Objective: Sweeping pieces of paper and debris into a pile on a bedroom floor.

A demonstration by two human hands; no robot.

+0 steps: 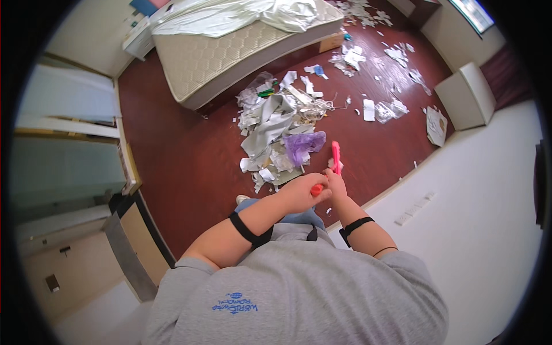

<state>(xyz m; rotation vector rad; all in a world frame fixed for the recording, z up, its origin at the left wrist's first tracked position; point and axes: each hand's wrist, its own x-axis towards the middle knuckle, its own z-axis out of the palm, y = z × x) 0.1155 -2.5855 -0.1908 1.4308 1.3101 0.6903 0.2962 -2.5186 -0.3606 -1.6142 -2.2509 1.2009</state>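
My left hand point(304, 192) is closed around the red end of a handle point(317, 190), which points up toward me. Against it, my right hand point(336, 184) grips the same handle lower down. Beyond my right hand shows a narrow pink head point(336, 154), apparently that of a broom; its bristles are hard to make out. A scrap of white paper point(331, 163) lies beside the pink head. Just left of it, a crumpled purple plastic bag point(302, 145) rests on a large heap of torn paper and grey sheeting point(269, 125).
A bare mattress on a bed point(215, 64) stands beyond the heap. Plastic and paper scraps point(390, 110) are scattered over the dark red floor point(185, 142). At right are a white box-like cabinet point(468, 101) and a wall with a socket strip point(415, 210). A white nightstand point(139, 39) is at far left.
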